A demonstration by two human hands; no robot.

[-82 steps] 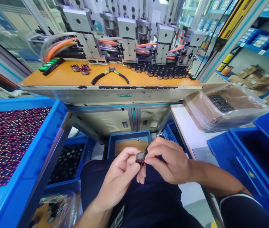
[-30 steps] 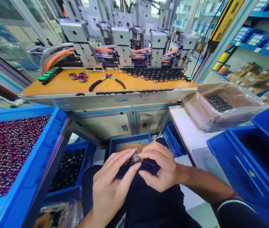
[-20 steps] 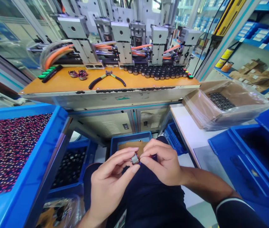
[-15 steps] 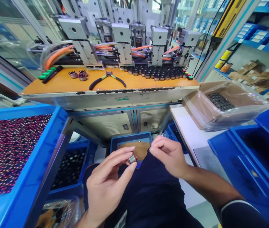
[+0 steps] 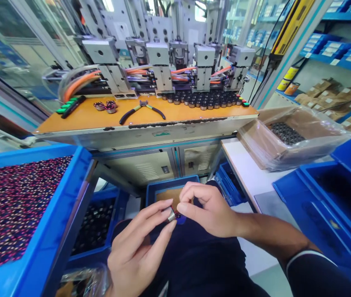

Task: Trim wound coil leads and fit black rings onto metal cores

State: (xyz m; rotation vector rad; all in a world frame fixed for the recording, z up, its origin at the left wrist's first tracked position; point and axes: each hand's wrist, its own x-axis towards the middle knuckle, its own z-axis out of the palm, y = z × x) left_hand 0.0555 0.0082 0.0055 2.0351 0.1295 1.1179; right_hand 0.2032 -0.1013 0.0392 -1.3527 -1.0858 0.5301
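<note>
Left hand: fingertips and thumb close around a small metal part, the rest of the hand (image 5: 141,247) spread wide.
Metal part (image 5: 171,214): in the left fingertips, nearer the wearer than the pliers (image 5: 143,103); short and round, tilted, its axis seeming to run toward the right hand.
Right hand (image 5: 208,208): just beside the part's right end; thumb and forefinger near together, contact or hold cannot be told. The left is the nearer hand, already gripping.
Wound parts (image 5: 111,108): left of the pliers.
Black-topped parts (image 5: 208,101): right of the pliers.
Blue bin (image 5: 70,194): left of the pliers, nearer the wearer.
</note>
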